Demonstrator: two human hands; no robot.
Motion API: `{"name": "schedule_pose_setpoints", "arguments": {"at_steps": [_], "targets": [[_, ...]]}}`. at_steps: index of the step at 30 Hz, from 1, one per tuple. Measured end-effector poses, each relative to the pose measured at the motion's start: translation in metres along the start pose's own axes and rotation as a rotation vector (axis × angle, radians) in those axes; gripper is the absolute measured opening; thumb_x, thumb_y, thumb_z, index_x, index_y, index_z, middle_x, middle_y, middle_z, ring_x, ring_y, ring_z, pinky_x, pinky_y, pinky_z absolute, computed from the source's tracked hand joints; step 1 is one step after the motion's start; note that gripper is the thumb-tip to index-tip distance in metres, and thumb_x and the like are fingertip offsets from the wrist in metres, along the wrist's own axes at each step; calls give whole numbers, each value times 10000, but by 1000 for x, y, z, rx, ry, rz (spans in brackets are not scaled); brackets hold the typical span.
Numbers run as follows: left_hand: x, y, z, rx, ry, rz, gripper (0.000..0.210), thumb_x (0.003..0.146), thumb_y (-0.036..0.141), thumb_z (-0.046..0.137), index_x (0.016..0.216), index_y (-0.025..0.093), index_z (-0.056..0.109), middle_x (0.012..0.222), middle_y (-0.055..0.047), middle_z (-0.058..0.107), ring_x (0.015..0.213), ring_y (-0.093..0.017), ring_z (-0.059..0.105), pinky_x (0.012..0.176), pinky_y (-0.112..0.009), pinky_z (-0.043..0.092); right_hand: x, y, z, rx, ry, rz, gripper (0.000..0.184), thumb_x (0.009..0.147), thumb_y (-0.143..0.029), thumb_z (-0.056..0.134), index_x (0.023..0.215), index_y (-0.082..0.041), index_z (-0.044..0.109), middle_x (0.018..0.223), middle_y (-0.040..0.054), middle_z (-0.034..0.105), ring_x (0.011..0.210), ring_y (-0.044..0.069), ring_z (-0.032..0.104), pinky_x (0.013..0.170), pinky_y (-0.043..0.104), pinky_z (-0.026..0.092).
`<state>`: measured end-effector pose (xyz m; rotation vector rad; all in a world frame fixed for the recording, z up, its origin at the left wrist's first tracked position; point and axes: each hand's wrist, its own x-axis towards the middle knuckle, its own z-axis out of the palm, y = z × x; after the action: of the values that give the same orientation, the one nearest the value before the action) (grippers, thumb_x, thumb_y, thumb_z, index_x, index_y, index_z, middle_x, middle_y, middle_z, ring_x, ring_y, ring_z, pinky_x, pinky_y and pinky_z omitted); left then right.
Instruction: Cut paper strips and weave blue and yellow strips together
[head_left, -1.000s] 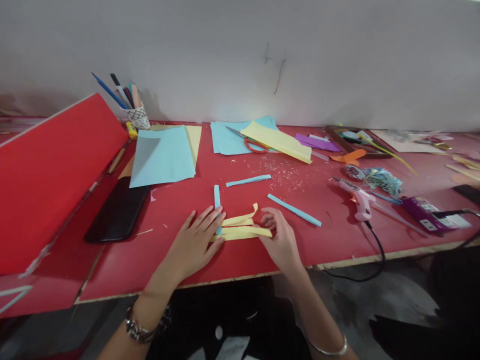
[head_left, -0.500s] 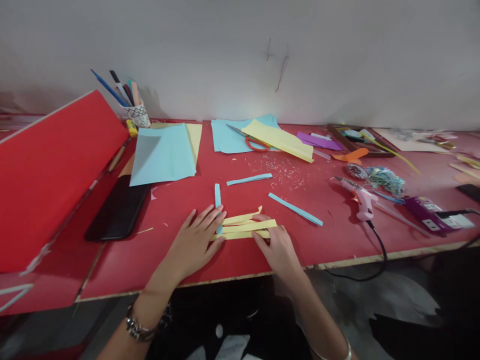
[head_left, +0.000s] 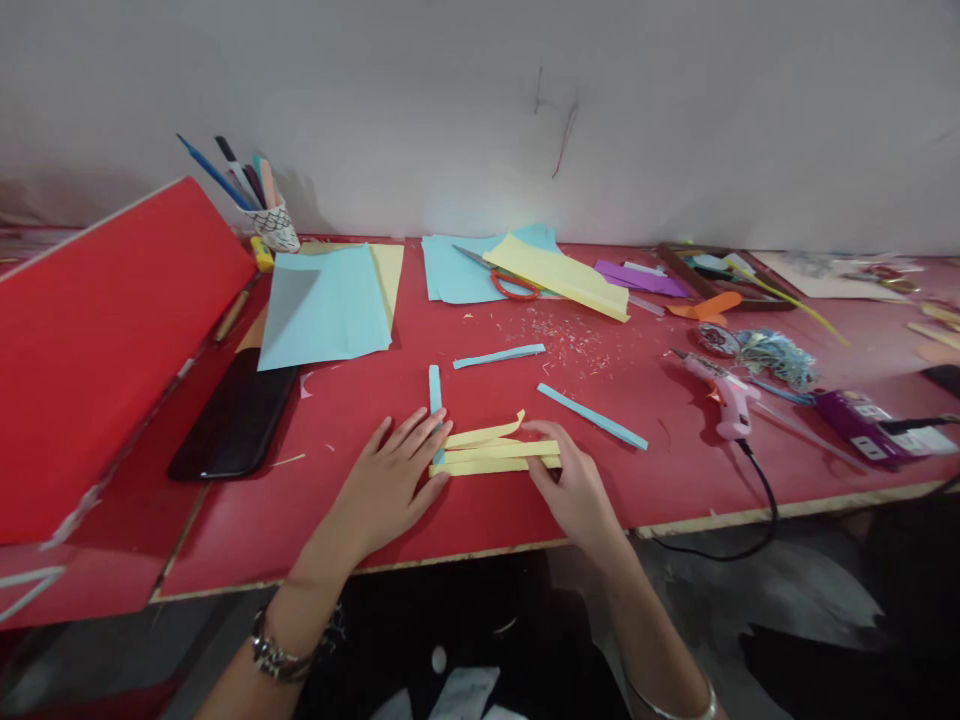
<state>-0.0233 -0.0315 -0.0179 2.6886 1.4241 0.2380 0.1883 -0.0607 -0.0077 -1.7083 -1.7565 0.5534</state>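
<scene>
Red tabletop, two bare hands at work near the front edge. Left hand lies palm down, fingers extended and slightly spread, over the near part of a blue cross strip and close to the left ends of several yellow strips. The yellow strips run sideways between the two hands, roughly square to the blue one; the farthest has a curled right end.

Right hand is at their right ends, thumb on the near side, fingers bent on the far side; an upper strip's end overlaps the hand. Whether thumb and fingers actually pinch it, I cannot tell from this angle.

Beyond the hands: two loose blue strips, one straight ahead, one slanting to the right. Farther back, red-handled scissors partly under a yellow sheet, on blue sheets. Pink glue gun off right; black phone off left.
</scene>
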Motion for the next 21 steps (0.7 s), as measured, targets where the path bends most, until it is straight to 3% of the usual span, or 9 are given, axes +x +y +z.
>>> {"name": "schedule_pose_setpoints", "arguments": {"at_steps": [4,15,21], "targets": [[0,0,-1,3,-6,-2,465,865,398,254,1285,228,360,1332,-30,406,1242,-195,326,1015,-420,250,1,3,-6,-43,-45,2,267,775,-213,384,1016,-215,499,928,42,618,654,160,547,593,272,440],[-1,-1,1,5,7,12,471,876,403,223,1287,213,353,1330,-34,409,1244,-198,322,1011,-430,255,4,-2,-15,53,-111,-25,374,735,-289,477,1098,-203,485,1033,56,601,939,206,560,783,327,444],[-1,-1,1,31,4,19,480,881,406,200,1293,206,344,1336,-32,398,1243,-198,324,1008,-427,260,10,-5,-5,153,15,95,189,754,-312,463,868,-195,558,831,31,636,669,148,587,582,240,453]]}}
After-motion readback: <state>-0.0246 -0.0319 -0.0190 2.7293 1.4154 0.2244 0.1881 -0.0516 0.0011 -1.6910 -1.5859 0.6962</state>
